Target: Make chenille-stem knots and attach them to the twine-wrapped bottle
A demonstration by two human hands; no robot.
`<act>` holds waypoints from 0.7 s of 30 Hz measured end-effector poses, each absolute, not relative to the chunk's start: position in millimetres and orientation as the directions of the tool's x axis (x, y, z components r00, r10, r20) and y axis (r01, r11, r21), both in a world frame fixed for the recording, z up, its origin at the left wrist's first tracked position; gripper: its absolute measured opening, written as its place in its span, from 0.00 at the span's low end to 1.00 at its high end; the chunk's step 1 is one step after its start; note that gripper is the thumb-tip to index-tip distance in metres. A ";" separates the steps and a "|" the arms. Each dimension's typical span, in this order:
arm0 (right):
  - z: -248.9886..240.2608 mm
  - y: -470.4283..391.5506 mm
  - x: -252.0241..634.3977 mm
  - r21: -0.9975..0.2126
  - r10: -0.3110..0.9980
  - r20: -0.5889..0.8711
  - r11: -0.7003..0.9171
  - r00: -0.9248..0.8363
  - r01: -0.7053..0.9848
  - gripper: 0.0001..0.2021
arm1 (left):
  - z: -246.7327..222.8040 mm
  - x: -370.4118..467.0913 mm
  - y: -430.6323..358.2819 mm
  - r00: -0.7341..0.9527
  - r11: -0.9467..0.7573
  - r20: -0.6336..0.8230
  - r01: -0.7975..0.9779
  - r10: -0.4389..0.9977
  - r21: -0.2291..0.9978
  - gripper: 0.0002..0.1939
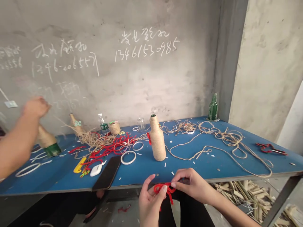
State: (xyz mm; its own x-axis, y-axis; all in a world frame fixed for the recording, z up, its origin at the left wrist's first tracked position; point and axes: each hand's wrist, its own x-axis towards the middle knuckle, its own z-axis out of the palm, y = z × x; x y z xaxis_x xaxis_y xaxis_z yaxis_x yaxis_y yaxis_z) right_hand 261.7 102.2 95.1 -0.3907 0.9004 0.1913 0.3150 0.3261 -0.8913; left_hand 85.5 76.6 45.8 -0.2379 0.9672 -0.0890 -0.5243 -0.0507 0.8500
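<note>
In front of the table edge, over my lap, my left hand (152, 200) pinches a looped red cord (169, 190) between thumb and fingers. The cord forms a small bow with a tail hanging down. My right hand (189, 183) grips one loop of the same red cord from the right, thumb against forefinger. Just beyond my hands a twine-wrapped bottle (158, 142) stands upright on the blue table (146, 171), with a red decoration (149, 138) on its left side.
A co-worker's arm (21, 138) reaches in at left beside a partly wrapped green bottle (48, 142). Also here are a phone (107, 173), white rings (128, 157), tangled red cord (104, 149), loose twine (227, 137), red-handled pliers (271, 148) and a green bottle (213, 108).
</note>
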 end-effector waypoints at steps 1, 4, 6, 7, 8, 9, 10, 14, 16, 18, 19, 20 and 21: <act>88.6 100.0 257.2 -0.922 0.914 0.191 0.292 -0.358 0.254 0.15 | 45.2 85.3 77.3 -0.238 -0.047 -0.099 -0.539 0.966 0.841 0.45; 69.7 89.8 235.2 -0.971 0.952 0.222 0.236 -0.211 0.042 0.18 | 42.9 89.5 78.7 -0.274 -0.069 -0.118 -0.588 0.954 0.806 0.47; 59.5 82.5 220.3 -0.962 0.959 0.268 0.262 -0.089 -0.080 0.19 | 42.0 95.3 79.0 -0.317 -0.110 -0.125 -0.631 0.940 0.768 0.47; 55.9 80.0 214.8 -0.954 0.959 0.280 0.273 -0.042 -0.124 0.19 | 41.9 98.2 79.1 -0.328 -0.125 -0.128 -0.649 0.936 0.750 0.46; 53.9 78.7 211.4 -0.947 0.959 0.284 0.279 -0.013 -0.158 0.19 | 42.0 100.3 79.2 -0.332 -0.132 -0.130 -0.661 0.934 0.738 0.46; 53.5 78.8 210.3 -0.944 0.959 0.283 0.278 -0.002 -0.176 0.20 | 42.4 101.4 79.4 -0.332 -0.134 -0.131 -0.666 0.934 0.733 0.45; 55.0 80.0 211.4 -0.945 0.960 0.279 0.274 -0.004 -0.178 0.20 | 43.1 101.3 79.7 -0.330 -0.129 -0.133 -0.663 0.935 0.737 0.43; 75.4 90.7 230.0 -0.945 0.946 0.321 0.323 -0.054 0.043 0.20 | 48.9 91.2 81.8 -0.292 -0.086 -0.110 -0.584 0.950 0.808 0.40; 87.0 95.1 239.3 -0.913 0.936 0.318 0.345 -0.152 0.216 0.19 | 53.1 86.1 82.6 -0.266 -0.070 -0.091 -0.540 0.960 0.839 0.39; 93.8 97.6 244.9 -0.882 0.925 0.281 0.354 -0.256 0.311 0.19 | 57.2 84.0 82.7 -0.262 -0.070 -0.078 -0.513 0.962 0.856 0.39; 95.0 98.4 246.3 -0.881 0.921 0.261 0.350 -0.288 0.320 0.20 | 59.0 84.1 82.5 -0.267 -0.073 -0.074 -0.502 0.961 0.862 0.39; 95.1 99.1 246.9 -0.887 0.919 0.247 0.342 -0.307 0.310 0.21 | 60.5 84.6 82.2 -0.269 -0.075 -0.069 -0.492 0.961 0.868 0.39; 94.3 99.6 247.1 -0.897 0.919 0.237 0.332 -0.314 0.294 0.22 | 61.7 85.2 81.7 -0.264 -0.073 -0.065 -0.483 0.962 0.873 0.39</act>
State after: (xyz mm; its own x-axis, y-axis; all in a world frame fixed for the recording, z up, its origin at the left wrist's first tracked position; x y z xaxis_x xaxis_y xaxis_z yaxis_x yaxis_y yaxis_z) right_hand 247.1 99.6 94.3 -0.3135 0.9194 0.2374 0.2937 0.3316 -0.8965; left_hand 85.2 81.7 61.7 -0.2641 0.9623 -0.0652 -0.4827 -0.0734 0.8727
